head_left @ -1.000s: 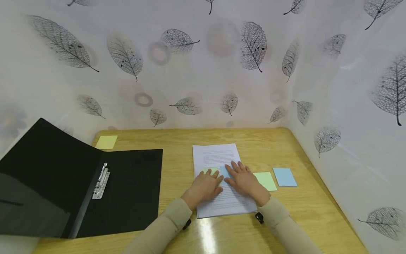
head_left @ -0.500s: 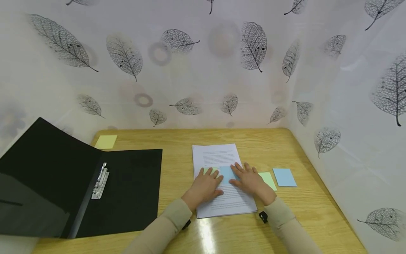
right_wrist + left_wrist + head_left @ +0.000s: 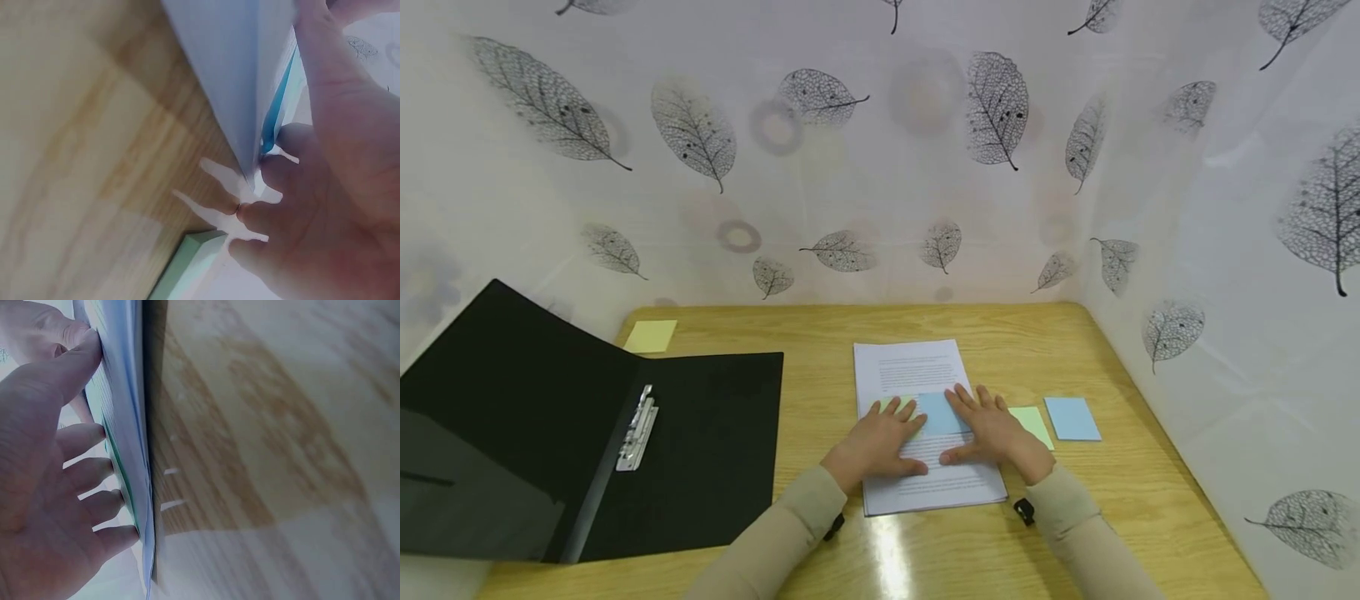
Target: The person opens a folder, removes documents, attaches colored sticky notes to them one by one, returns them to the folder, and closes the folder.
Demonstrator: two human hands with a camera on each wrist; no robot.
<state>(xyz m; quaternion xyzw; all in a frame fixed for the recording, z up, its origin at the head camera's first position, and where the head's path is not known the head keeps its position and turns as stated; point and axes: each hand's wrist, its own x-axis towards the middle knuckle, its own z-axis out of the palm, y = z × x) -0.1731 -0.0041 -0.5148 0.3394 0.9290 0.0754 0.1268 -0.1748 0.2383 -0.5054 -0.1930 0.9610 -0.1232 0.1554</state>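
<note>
A stack of printed paper (image 3: pixel 916 367) lies on the table, a green sticky note (image 3: pixel 904 403) and a blue sticky note (image 3: pixel 942 417) side by side across its middle. Fingers spread, my left hand (image 3: pixel 874 443) rests on the left half, its fingertips on the green note and its thumb lower on the print. My right hand (image 3: pixel 997 430) lies spread at the stack's right edge, index fingertip on the blue note. In the right wrist view the blue note's edge (image 3: pixel 275 115) stands slightly off the page. Both hands rest flat and grip nothing.
An open black binder (image 3: pixel 715 450) with a metal clip (image 3: pixel 638 429) lies at the left, its cover raised. Behind it is a yellow sticky pad (image 3: pixel 651 336). Right of the stack are a green sticky pad (image 3: pixel 1033 427) and a blue sticky pad (image 3: pixel 1072 418). Leaf-patterned curtains enclose the table.
My right hand has slid to the right, uncovering more of the blue note and covering more of the green pad. Both thumbs have spread down toward the lower part of the page.
</note>
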